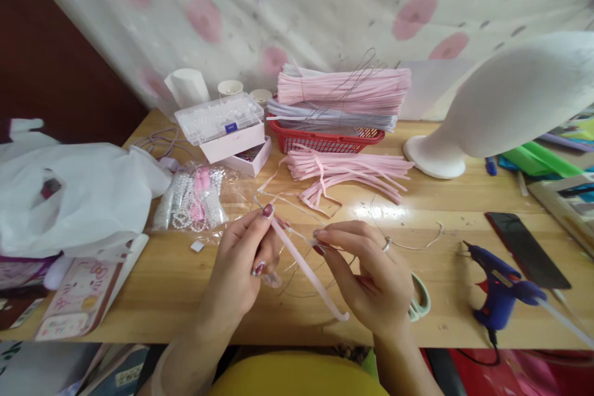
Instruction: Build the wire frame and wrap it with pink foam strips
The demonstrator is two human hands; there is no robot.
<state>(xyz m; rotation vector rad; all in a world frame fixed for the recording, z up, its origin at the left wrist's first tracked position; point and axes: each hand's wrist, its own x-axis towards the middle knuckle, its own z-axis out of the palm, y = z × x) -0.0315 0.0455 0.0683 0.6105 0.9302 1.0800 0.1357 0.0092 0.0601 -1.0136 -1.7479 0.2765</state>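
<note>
My left hand (244, 260) is closed in a pinch on the upper end of a pale pink pipe cleaner (307, 271), which slants down to the right and has a small hook at its lower end. My right hand (371, 275) faces it, thumb and fingers pinched on a thin whitish strand (301, 234) that runs toward the left fingertips. Its exact kind is too fine to make out. Thin wires lie on the table below and between the hands. Partly hidden behind my right hand are pale green-handled scissors (421, 300).
Behind my hands lies a tied bundle of pink pipe cleaners (348, 170), before a red basket (320, 141) stacked with more. Bagged pearl strings (190, 201) and boxes (234, 141) stand left. Rightward are a blue glue gun (499, 288), a phone (526, 250) and a white foam head (505, 96).
</note>
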